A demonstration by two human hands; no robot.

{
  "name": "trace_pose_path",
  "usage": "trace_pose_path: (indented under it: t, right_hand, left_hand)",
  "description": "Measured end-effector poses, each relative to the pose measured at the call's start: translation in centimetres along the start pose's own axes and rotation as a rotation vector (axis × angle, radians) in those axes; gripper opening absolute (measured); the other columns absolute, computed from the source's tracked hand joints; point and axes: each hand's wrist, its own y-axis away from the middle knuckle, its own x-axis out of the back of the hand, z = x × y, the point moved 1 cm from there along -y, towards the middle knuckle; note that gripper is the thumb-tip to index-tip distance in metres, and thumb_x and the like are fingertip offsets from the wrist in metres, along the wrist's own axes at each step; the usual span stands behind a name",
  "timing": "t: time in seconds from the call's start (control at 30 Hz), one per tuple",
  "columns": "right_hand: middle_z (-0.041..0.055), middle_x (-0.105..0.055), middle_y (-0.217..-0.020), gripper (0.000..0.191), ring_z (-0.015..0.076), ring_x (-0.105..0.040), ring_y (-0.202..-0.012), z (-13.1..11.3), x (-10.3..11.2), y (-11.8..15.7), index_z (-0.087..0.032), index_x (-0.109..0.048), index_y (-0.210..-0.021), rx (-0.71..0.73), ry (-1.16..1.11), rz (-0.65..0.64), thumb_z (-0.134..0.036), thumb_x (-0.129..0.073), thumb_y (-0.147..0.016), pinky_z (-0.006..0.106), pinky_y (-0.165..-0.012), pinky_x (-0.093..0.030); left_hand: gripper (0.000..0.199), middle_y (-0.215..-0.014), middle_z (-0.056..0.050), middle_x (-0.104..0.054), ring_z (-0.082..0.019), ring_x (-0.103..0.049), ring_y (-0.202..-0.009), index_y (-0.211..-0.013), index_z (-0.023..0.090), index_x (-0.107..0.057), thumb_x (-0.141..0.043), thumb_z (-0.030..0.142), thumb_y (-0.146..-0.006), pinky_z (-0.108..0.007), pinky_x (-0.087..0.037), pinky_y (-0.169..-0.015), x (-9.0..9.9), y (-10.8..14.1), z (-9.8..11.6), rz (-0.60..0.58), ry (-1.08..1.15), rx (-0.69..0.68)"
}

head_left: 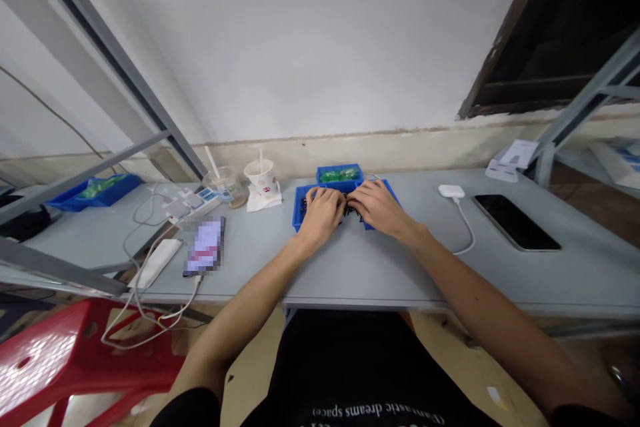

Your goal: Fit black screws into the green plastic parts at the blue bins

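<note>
My left hand [323,210] and my right hand [377,207] meet over a low blue plastic tray [300,208] at the middle of the table. Between my fingertips lies a tangle of small black parts [350,210], partly hidden by my fingers. Whether either hand grips them is hard to see. Just behind my hands stands a blue crate [340,175] holding green items. My fingers do not appear to touch it.
Left of my hands are a paper cup, clear plastic cup, power strip, cables, and lit phone. A black phone and white charger lie right. A blue tray with green items sits far left. Metal shelf frames stand at both sides, with a red stool below left.
</note>
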Motion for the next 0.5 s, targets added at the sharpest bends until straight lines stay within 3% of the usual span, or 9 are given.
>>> trace_pose_path:
  t: [0.27, 0.5]
  right_hand:
    - [0.0080, -0.076, -0.099, 0.019, 0.0266, -0.061, -0.099, -0.03, 0.53, -0.24, -0.021, -0.069, -0.101, -0.027, -0.017, 0.097, -0.023, -0.051, -0.106, 0.041, -0.092, -0.039]
    - [0.0086, -0.074, -0.092, 0.029, 0.0279, -0.060, -0.097, 0.08, 0.11, -0.19, -0.020, -0.066, -0.094, -0.088, 0.044, 0.046, -0.028, -0.043, -0.110, 0.042, -0.089, -0.037]
  left_hand:
    - [0.025, -0.112, -0.003, -0.078, -0.023, -0.064, -0.110, -0.104, 0.024, -0.073, -0.050, 0.030, -0.110, -0.047, -0.031, -0.113, 0.49, -0.20, -0.51, 0.017, 0.018, -0.007]
    - [0.025, -0.110, -0.002, -0.079, -0.022, -0.064, -0.107, -0.101, 0.023, -0.074, -0.052, 0.031, -0.110, -0.045, -0.031, -0.113, 0.63, -0.28, -0.47, 0.050, 0.023, -0.043]
